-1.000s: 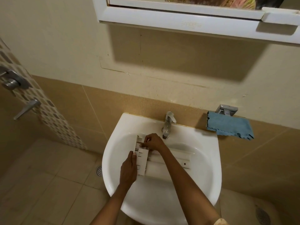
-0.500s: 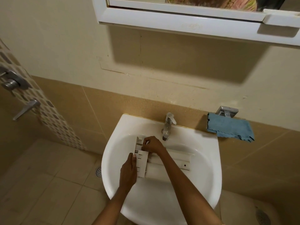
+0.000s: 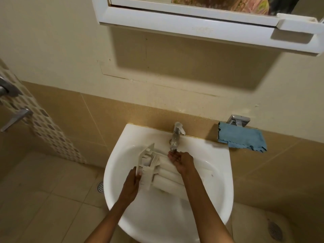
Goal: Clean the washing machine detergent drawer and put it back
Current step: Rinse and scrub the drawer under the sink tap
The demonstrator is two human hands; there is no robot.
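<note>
Drawer [image 3: 165,175] in sink [image 3: 222,190], long axis left-right, left hand [image 3: 130,186] gripping its end, right hand [image 3: 181,161] open under tap [image 3: 176,135]

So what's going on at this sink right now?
A person is cleaning a white detergent drawer lying in the sink. Their left hand grips its front end, while the right hand is cupped palm up under the tap spout. A blue cloth hangs on the wall to the right, untouched.

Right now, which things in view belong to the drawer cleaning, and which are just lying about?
In use: detergent drawer, gripped by left hand; faucet, right hand cupped beneath; sink.
Idle: blue cloth; mirror cabinet; floor drain.
</note>
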